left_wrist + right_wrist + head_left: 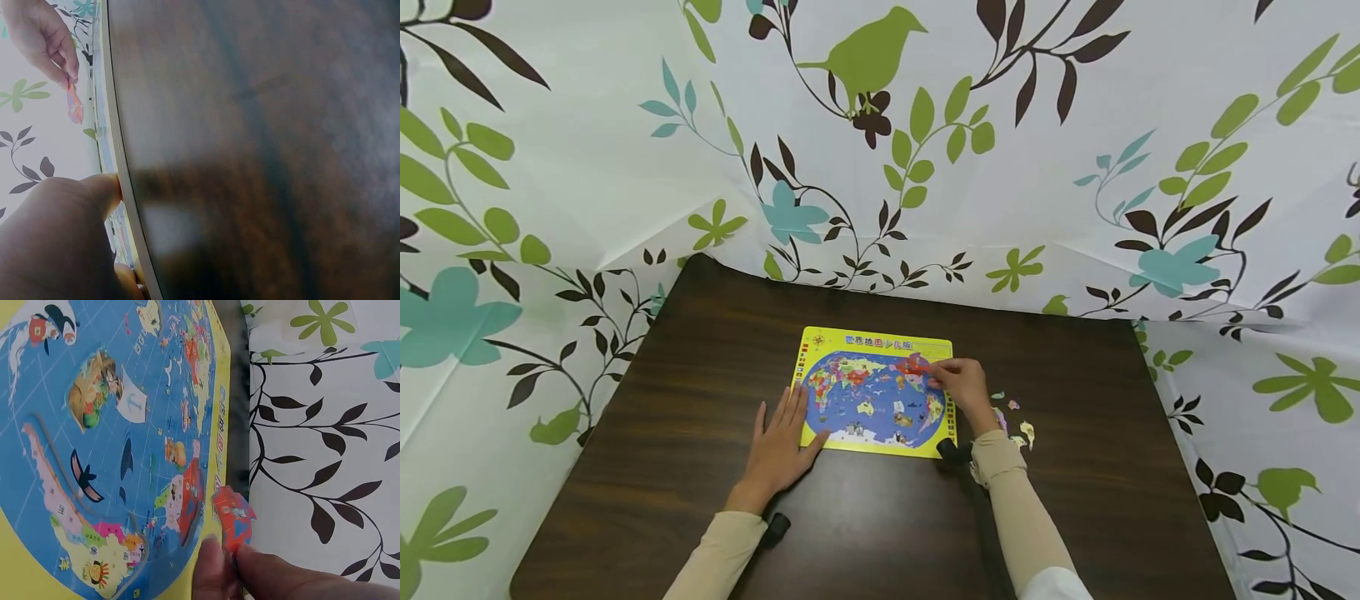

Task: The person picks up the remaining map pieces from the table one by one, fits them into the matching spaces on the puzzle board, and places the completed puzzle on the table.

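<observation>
A world-map puzzle board with a yellow border and blue ocean lies on the dark table. My left hand rests at its lower left corner, fingers spread straight over the border and thumb along the bottom edge. Between thumb and fingertips, my right hand pinches a red map puzzle piece near the board's upper right. In the right wrist view the piece is tilted up beside the red North American area of the map. The left wrist view shows it hanging from the right fingertips.
Several loose puzzle pieces lie right of the board, partly hidden by the right forearm. The dark wooden table extends around the board. Behind it hangs a white cloth printed with leaves and birds.
</observation>
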A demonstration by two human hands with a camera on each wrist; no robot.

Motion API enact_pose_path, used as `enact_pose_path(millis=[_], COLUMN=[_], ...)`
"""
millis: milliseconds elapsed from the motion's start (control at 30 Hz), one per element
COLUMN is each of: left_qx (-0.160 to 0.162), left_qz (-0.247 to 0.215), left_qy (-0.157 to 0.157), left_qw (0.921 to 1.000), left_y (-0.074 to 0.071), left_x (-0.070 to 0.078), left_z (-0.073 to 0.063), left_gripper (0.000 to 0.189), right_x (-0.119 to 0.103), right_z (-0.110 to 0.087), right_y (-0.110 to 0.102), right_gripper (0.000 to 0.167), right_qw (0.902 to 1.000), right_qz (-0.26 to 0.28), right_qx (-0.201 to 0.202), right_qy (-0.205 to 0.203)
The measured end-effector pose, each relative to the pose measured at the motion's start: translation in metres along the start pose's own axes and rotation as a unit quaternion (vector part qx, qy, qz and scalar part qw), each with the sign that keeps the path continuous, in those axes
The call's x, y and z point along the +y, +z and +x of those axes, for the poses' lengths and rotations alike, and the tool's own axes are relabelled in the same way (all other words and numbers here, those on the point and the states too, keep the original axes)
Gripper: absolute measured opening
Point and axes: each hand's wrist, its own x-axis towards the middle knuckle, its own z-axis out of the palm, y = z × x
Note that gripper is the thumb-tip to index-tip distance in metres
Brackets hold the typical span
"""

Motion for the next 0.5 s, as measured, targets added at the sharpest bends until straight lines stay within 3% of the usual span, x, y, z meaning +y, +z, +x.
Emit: enact_pose_path(millis=[300,500], left_qx=[0.015,0.013], left_qz=[-0.005,-0.003], left_qy=[0.008,0.012], left_qw=[0.9998,0.9998], left_y=[0.0023,0.004], left_x=[-0.0032,-0.0036], left_z=[0.0004,0.0005], left_gripper=[0.088,0.088], right_x=[-0.0001,0.0018], right_z=[0.0028,0.0045], right_y=[0.0045,0.0084], right_gripper=[0.018,0.016], right_qw=[0.9988,0.9992], right_qz=[0.034,0.015], right_qx=[0.03,0.032], right_qy=[0.017,0.018])
